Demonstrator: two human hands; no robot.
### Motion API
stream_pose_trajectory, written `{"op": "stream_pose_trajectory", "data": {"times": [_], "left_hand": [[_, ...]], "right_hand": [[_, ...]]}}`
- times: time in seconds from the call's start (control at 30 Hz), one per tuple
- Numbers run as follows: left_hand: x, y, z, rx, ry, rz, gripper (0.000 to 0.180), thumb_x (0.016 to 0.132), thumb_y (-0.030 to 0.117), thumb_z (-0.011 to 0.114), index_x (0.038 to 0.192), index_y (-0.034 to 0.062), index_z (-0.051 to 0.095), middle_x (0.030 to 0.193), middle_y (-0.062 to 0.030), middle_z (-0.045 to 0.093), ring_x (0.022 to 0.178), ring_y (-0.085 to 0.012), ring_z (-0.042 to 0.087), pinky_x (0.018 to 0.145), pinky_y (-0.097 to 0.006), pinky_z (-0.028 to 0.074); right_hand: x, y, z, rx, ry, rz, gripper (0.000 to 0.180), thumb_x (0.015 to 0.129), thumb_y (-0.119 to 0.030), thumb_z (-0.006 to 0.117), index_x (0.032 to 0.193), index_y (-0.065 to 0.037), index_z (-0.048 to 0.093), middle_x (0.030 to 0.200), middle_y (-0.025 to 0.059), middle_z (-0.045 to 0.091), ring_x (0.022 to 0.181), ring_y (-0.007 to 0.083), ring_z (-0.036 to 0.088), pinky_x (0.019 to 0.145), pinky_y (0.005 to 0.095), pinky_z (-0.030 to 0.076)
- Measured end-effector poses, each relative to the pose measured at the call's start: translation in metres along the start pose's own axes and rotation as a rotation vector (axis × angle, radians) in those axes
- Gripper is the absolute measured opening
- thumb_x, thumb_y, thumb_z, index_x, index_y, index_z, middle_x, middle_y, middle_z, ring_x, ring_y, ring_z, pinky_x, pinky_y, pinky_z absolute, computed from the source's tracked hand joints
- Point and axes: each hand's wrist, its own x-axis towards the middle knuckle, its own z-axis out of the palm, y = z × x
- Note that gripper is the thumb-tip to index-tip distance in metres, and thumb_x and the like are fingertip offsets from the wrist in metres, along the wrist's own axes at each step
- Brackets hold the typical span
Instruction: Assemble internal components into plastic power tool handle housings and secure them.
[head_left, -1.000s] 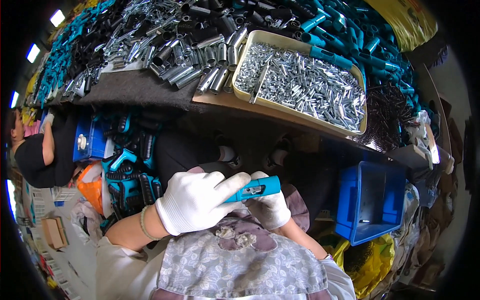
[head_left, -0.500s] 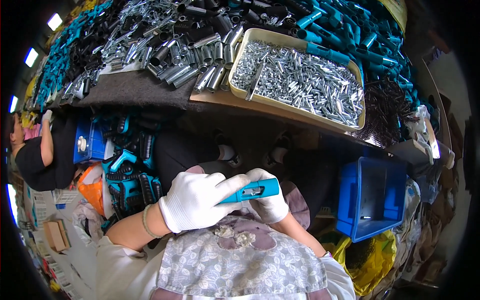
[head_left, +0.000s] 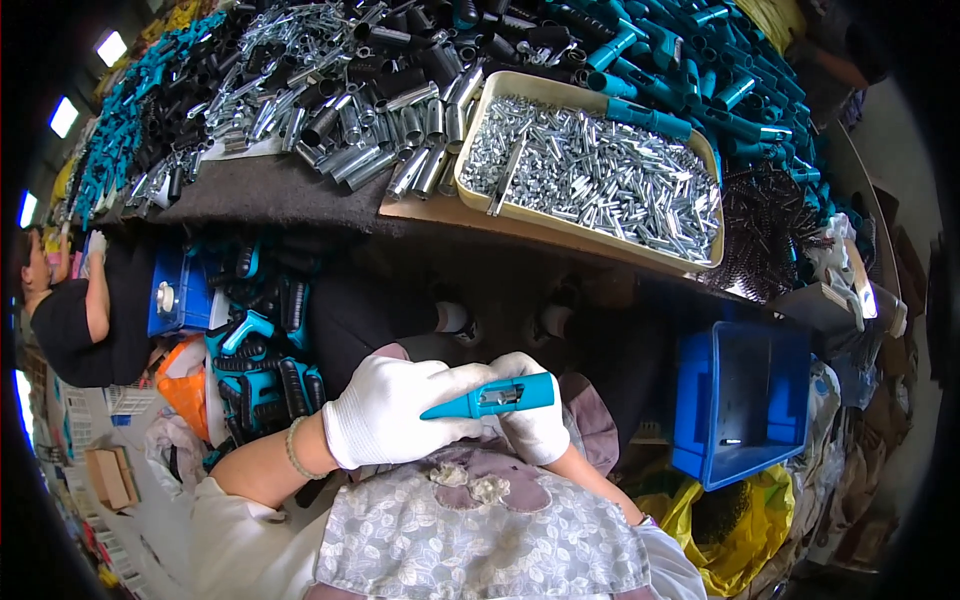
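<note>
I hold a teal plastic tool handle with a small metal insert (head_left: pixel 492 396) low in my lap, close to my body, where both wrists can rest and the piece does not wobble. My left hand (head_left: pixel 392 410), in a white knit glove, wraps the tapered end with fingers curled and the thumb pressed along the top, so the part lies level and its metal slot faces up toward me. My right hand (head_left: pixel 535 425), gloved the same way, cups the blunt end from below and behind, closed around it as a brace; what its fingertips are doing is hidden by the handle. Just past my knees, the edge of a dark felt-covered workbench (head_left: pixel 270 190) puts the supplies within easy reach: a cream rectangular tray heaped with small silver metal pins (head_left: pixel 600 175) sits straight ahead, a loose pile of silver and black metal tubes (head_left: pixel 370 110) lies to its left, and stacked teal plastic handles (head_left: pixel 700 70) crowd the far right. An open blue plastic bin (head_left: pixel 745 400) stands by my right knee, low enough to drop things into. At the far left, another person in a black shirt (head_left: pixel 70 320) works at the same bench.
</note>
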Motion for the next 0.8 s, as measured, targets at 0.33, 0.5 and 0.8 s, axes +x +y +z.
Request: {"op": "stream_pose_trajectory", "data": {"times": [0.33, 0.5, 0.8], "left_hand": [[-0.006, -0.003, 0.000, 0.181, -0.051, 0.084, 0.049, 0.074, 0.030, 0.080, 0.116, 0.0099, 0.068, 0.067, -0.0046, 0.058, 0.057, -0.0224, 0.062, 0.047, -0.035, 0.047], [-0.003, -0.006, 0.001, 0.244, -0.092, 0.019, 0.051, 0.074, 0.029, 0.081, 0.118, 0.0078, 0.067, 0.074, -0.0076, 0.063, 0.064, -0.0268, 0.065, 0.055, -0.036, 0.053], [0.022, -0.024, -0.011, -0.543, -0.140, -0.334, 0.048, 0.080, 0.019, 0.079, 0.120, -0.0027, 0.065, 0.097, -0.0137, 0.072, 0.082, -0.0120, 0.066, 0.076, -0.029, 0.054]], "right_hand": [[0.005, -0.085, 0.006, -0.134, -0.128, 0.409, 0.043, 0.082, -0.001, 0.074, 0.123, 0.000, 0.061, 0.106, 0.0067, 0.067, 0.093, 0.0123, 0.063, 0.084, 0.0271, 0.053], [0.017, -0.089, -0.002, -0.438, -0.101, 0.243, 0.038, 0.081, -0.008, 0.077, 0.117, 0.001, 0.064, 0.105, 0.0073, 0.068, 0.093, 0.0137, 0.063, 0.086, 0.0285, 0.052], [0.066, -0.155, -0.041, -0.896, -0.280, -0.344, 0.044, 0.080, -0.024, 0.079, 0.116, -0.002, 0.067, 0.108, 0.0136, 0.070, 0.100, 0.0275, 0.067, 0.091, 0.0379, 0.052]]}}
